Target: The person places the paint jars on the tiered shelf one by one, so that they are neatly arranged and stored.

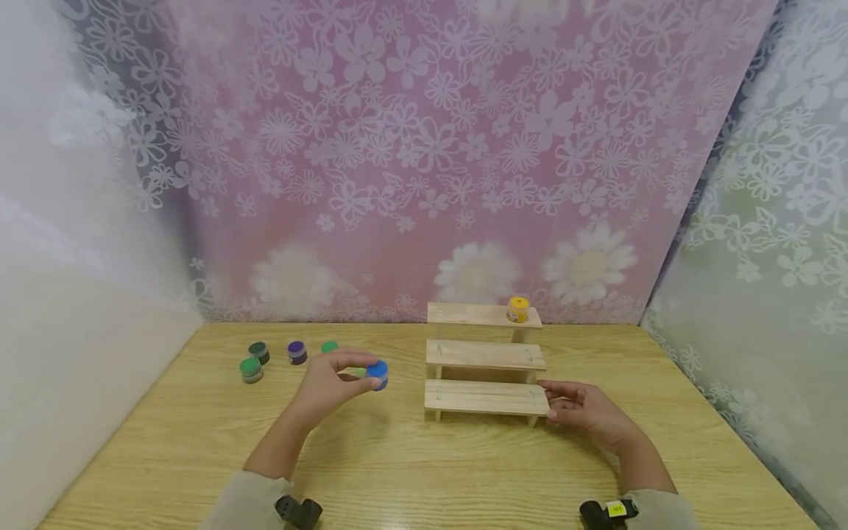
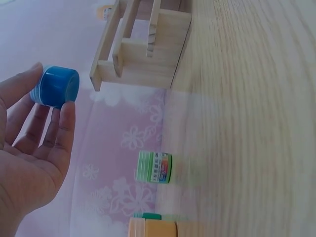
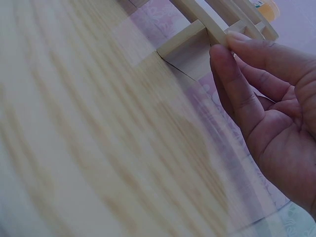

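Observation:
My left hand [image 1: 329,385] pinches a small blue paint jar [image 1: 377,374] between thumb and fingers, held above the table left of a three-step wooden display shelf [image 1: 486,397]. In the left wrist view the blue jar lies tilted in the fingertips. At the shelf's right side, my right hand [image 1: 591,414] grips the end of the lowest step with thumb and fingertips, as the right wrist view also shows. A yellow paint jar [image 1: 518,310] stands on the right end of the top step.
Dark green [image 1: 259,352], green [image 1: 251,369] and purple [image 1: 297,352] jars stand on the table [image 1: 391,471] at left. A green-lidded jar [image 1: 330,347] and a light green jar [image 2: 154,167] are partly behind the left hand. An orange jar [image 2: 160,228] shows in the left wrist view.

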`<state>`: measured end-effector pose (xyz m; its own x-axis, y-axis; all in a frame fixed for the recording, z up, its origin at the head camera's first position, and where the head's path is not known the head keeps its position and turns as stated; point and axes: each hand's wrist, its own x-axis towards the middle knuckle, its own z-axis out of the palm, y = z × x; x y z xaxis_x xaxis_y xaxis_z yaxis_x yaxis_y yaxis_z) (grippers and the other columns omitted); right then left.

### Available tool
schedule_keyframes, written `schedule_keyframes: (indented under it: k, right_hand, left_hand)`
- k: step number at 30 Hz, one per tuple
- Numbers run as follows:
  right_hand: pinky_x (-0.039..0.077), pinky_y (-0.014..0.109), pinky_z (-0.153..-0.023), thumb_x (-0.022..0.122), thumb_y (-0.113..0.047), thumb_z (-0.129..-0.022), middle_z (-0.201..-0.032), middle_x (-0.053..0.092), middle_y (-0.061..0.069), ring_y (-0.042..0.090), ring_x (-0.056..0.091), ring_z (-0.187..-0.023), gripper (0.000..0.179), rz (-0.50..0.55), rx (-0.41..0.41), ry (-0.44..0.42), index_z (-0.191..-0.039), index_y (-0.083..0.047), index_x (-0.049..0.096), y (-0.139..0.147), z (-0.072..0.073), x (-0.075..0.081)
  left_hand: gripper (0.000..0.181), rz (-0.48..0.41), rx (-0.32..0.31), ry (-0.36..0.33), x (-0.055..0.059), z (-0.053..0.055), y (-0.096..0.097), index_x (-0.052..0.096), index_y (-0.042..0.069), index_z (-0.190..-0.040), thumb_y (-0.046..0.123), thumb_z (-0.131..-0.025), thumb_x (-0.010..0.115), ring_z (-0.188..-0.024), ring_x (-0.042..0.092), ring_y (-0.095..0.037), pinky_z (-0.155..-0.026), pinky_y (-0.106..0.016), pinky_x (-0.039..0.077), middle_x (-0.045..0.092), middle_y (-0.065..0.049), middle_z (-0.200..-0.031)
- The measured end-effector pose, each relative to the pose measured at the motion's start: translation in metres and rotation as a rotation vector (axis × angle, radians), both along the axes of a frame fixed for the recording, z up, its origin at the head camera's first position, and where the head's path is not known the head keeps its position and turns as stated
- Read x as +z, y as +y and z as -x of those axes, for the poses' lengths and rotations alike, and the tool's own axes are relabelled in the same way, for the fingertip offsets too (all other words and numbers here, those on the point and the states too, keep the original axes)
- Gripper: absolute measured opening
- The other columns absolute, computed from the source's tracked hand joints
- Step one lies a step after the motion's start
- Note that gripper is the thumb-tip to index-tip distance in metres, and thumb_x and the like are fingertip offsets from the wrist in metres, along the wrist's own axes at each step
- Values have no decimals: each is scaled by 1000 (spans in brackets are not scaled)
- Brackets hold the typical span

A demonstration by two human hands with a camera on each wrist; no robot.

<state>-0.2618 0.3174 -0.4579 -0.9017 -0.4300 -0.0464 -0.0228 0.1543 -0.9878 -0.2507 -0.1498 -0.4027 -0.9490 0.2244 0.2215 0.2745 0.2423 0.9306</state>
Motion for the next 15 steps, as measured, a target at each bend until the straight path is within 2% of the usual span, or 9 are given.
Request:
schedule_keyframes:
  k: [5,15]
  right_hand:
    - [57,33,-81,66,-4,-92,-119,59,7,13,63,-100,68,-7,-4,-2,-145,16,28,-1,0,1]
    - [57,33,-82,66,-4,-92,-118,59,6,13,64,-100,68,0,-7,-5,-145,17,28,-2,-2,2]
  left_hand:
    - [30,17,-12,13,4,4,10,76,16,-108,23,-79,83,-114,56,-24,-82,-31,56,63,-2,-119]
    - [30,0,-66,19,17,9,29,76,13,-108,23,-80,83,-111,59,-26,-82,-32,57,63,-4,-120]
